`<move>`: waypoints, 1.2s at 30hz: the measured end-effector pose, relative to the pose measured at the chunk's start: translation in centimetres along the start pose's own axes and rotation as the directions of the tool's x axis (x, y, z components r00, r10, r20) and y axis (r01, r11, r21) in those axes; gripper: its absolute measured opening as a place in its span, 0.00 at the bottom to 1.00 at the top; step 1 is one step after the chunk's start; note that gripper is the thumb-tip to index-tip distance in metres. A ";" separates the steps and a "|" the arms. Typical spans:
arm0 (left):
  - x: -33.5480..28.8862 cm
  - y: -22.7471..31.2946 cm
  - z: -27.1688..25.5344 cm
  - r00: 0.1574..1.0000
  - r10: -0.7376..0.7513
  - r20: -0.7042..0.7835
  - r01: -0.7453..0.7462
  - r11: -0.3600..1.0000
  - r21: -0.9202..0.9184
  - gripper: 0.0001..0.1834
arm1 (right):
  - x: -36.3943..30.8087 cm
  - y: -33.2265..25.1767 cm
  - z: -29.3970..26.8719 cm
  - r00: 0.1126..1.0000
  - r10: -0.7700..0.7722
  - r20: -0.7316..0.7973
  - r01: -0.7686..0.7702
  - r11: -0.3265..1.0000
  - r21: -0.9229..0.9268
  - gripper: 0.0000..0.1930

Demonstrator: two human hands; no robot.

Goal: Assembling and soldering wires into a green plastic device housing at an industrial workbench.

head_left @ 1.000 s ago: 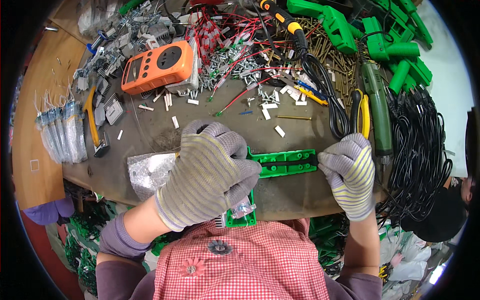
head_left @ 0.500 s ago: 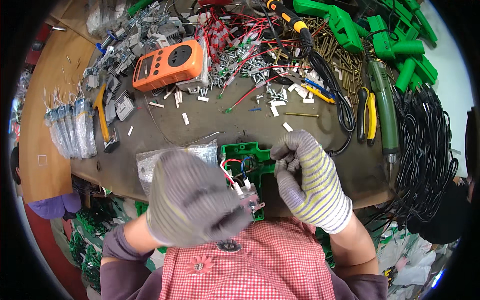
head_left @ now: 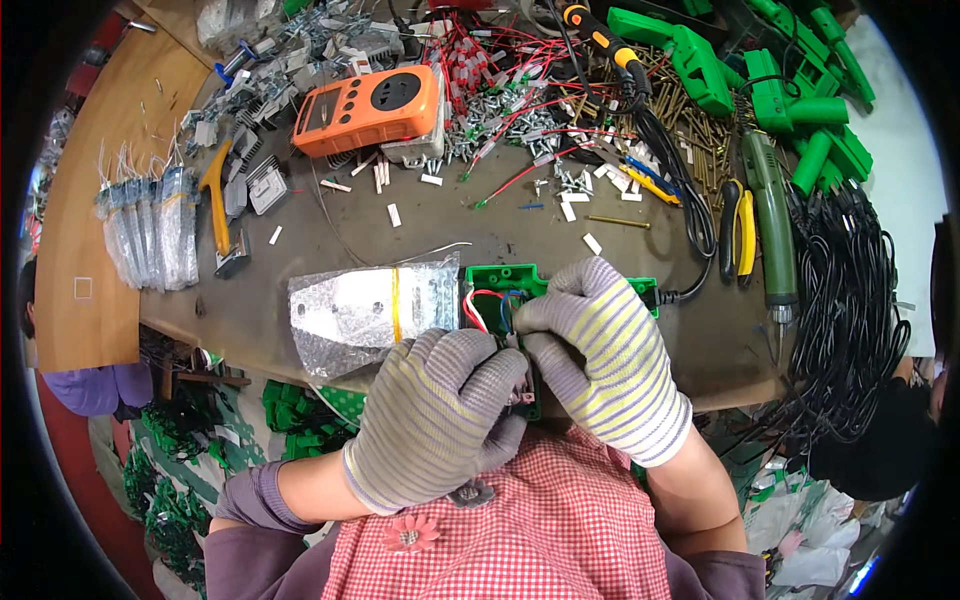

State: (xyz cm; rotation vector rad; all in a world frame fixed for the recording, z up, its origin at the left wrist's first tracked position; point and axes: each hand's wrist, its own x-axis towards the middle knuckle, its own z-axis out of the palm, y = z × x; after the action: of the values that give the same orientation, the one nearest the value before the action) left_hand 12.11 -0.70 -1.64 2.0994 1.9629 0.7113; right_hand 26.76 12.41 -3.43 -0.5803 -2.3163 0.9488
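Bubble-wrapped packet (head_left: 335,310) lies just left of the work. Left hand (head_left: 435,410): fingers curled over the housing's lower part, hold hidden, can't tell. Green housing half (head_left: 495,274) sits under both hands, open side up: red and white wires (head_left: 470,310) in, no cover on. Reads as part-wired, not closed. Right hand (head_left: 605,350): thumb and forefinger nearly together by the wires, can't tell what's pinched. Black cord (head_left: 685,293) at the housing's right end. Electric screwdriver (head_left: 768,220) well apart, unheld.

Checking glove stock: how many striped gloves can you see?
2 striped gloves: one on the left hand, one on the right hand, both at the green housing. Others may be hidden.
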 end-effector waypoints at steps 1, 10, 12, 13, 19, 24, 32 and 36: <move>-0.1 0.0 0.0 1.000 -0.007 0.000 0.007 0.999 -0.032 0.29 | -0.1 0.1 0.0 1.000 -0.010 -0.017 0.011 0.999 0.052 0.08; -0.2 -0.3 0.5 0.997 0.019 -0.081 -0.028 0.993 -0.114 0.30 | -0.3 0.3 -0.9 0.999 0.007 0.043 -0.010 0.997 0.077 0.06; -0.3 -0.5 0.6 0.996 0.032 -0.083 -0.042 0.992 -0.122 0.30 | -0.4 0.6 -0.8 0.998 0.053 0.032 -0.055 0.994 0.098 0.06; -0.3 -0.4 0.5 0.996 0.032 -0.082 -0.042 0.992 -0.120 0.30 | -0.4 0.7 -0.9 0.995 0.097 0.020 -0.099 0.988 0.118 0.06; -0.4 -0.5 0.6 0.996 0.010 -0.086 -0.022 0.991 -0.131 0.29 | -0.3 2.1 -3.3 0.972 -0.058 0.229 0.028 0.991 0.134 0.08; -0.2 -0.3 0.4 0.997 -0.007 -0.077 -0.003 0.991 -0.134 0.28 | -0.1 2.1 -4.1 0.936 -0.114 0.333 0.047 0.978 0.202 0.10; 0.0 -0.6 -0.2 1.000 0.010 0.024 -0.008 0.996 -0.085 0.27 | -0.8 0.6 -3.1 0.960 -0.214 0.183 0.159 0.949 0.271 0.18; -0.3 -1.0 -0.2 0.999 0.021 0.047 -0.018 0.998 -0.067 0.33 | -1.5 -0.8 -1.1 0.960 -0.175 0.220 0.172 0.985 0.033 0.22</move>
State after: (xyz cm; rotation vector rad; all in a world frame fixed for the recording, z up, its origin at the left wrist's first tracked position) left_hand 11.12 -0.94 -1.94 2.0793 1.8703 0.7135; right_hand 28.46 11.64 -2.69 -0.2701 -2.5065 0.9876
